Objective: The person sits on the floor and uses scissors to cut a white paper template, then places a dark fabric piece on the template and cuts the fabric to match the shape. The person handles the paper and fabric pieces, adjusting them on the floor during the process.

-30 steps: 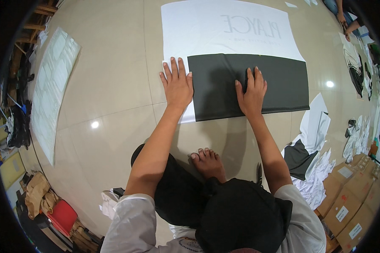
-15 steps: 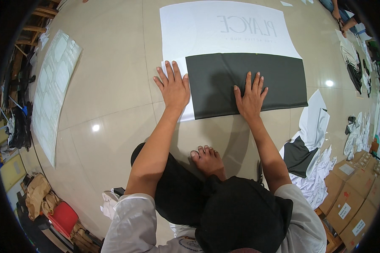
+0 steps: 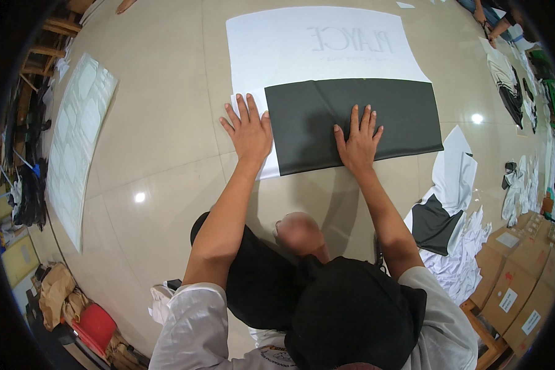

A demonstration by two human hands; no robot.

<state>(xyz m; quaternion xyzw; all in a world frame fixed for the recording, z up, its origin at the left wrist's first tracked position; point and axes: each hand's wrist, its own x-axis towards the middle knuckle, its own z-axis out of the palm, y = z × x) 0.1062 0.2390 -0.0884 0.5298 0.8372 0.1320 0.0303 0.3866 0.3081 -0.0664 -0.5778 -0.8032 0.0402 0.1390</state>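
A white sheet (image 3: 320, 55) with faint reversed lettering lies on the floor, a dark grey fabric piece (image 3: 407, 111) lying smooth over its near part, with a slight crease. My left hand (image 3: 248, 132) is flat, fingers spread, on the white strip at the left, beside the grey edge. My right hand (image 3: 359, 139) rests palm down on the grey piece near its front edge, fingers apart. A dark tool (image 3: 378, 253), perhaps scissors, is partly hidden by my right forearm. My bare foot (image 3: 302, 234) is below the sheet, blurred.
A pale patterned sheet (image 3: 80, 148) lies at left, beside cluttered racks and a red seat (image 3: 94, 327). At right are white and grey fabric scraps (image 3: 444, 240), cardboard boxes (image 3: 512, 290) and garment pieces (image 3: 505, 80). A co-worker's hands (image 3: 493, 37) work at the top right.
The view has shifted slightly. My left hand has slid a little down and left on the white strip, fingers spreading wider; my right hand has moved slightly toward the near edge of the grey piece.
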